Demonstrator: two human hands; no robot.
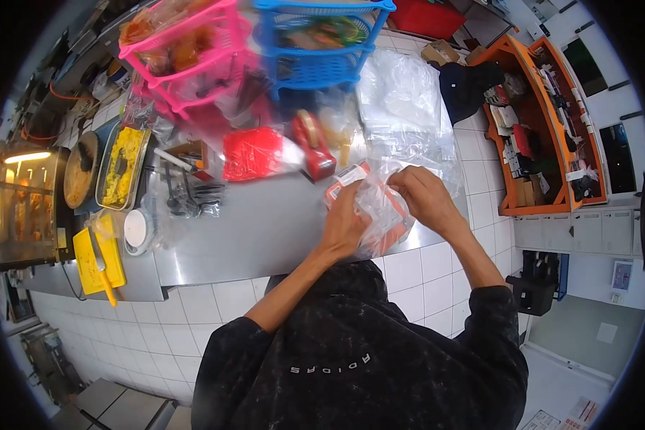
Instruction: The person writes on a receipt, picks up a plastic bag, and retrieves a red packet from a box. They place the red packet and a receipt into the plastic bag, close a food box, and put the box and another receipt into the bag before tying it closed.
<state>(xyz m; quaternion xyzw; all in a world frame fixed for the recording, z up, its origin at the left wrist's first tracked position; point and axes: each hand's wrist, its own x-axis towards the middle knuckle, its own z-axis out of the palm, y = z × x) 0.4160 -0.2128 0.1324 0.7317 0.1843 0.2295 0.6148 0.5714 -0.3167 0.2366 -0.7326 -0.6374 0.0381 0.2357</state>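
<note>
Over the front right edge of the steel table, both my hands are at a clear plastic bag [371, 208]. My left hand [344, 223] grips its left side, fingers closed on the film. With bent, pinched fingers, my right hand [424, 195] holds the bag's upper right part. An orange and white printed package [393, 235] shows through and around the film, partly hidden by my left hand. Just behind my hands stands a red tape dispenser [315, 147]. A stack of clear plastic bags [401, 93] lies beyond my right hand.
Pink [186, 57] and blue basket racks [319, 68] stand at the back. A red packet [254, 153] lies before them. To the left are a tray of yellow food [125, 168], a knife [102, 269] on a yellow cutting board [115, 251], and a lit glass cabinet [25, 204].
</note>
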